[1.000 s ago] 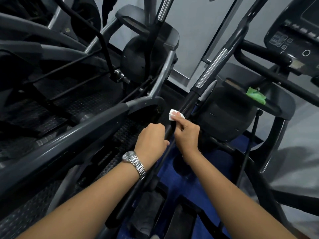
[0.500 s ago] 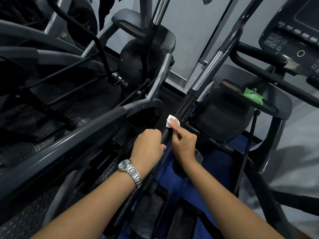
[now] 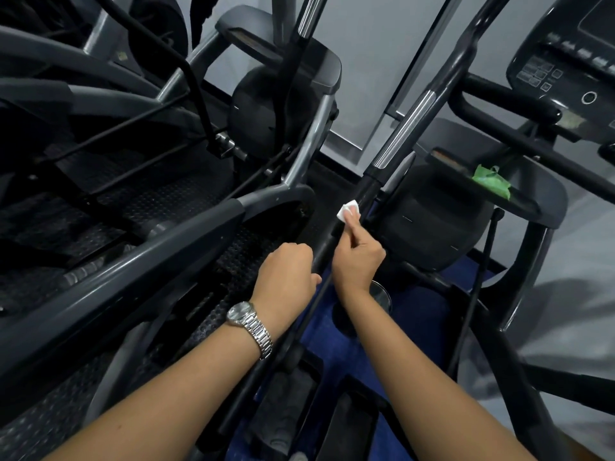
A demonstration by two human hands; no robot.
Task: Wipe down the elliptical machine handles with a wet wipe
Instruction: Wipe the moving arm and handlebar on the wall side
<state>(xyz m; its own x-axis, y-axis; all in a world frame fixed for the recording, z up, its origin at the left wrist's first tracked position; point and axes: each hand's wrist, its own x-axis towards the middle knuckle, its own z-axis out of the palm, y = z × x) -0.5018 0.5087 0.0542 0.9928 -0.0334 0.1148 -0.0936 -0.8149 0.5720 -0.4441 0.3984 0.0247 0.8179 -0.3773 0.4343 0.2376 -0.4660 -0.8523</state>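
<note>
A long black elliptical handle bar (image 3: pixel 366 191) with a silver section higher up runs diagonally through the middle of the view. My left hand (image 3: pixel 286 274), with a silver watch on the wrist, grips the bar low down. Just above it my right hand (image 3: pixel 357 254) pinches a small folded white wet wipe (image 3: pixel 347 210) and presses it against the left side of the black bar, below the silver section.
A second elliptical with grey arms (image 3: pixel 133 261) crowds the left. The console (image 3: pixel 565 68) and a fixed black handle (image 3: pixel 506 104) are at upper right. A green wipe packet (image 3: pixel 492 179) lies on the machine's housing. Foot pedals (image 3: pixel 346 424) and blue floor sit below.
My right hand has slid the wipe a short way along the bar, first down then back up. The left hand keeps its grip on the bar.
</note>
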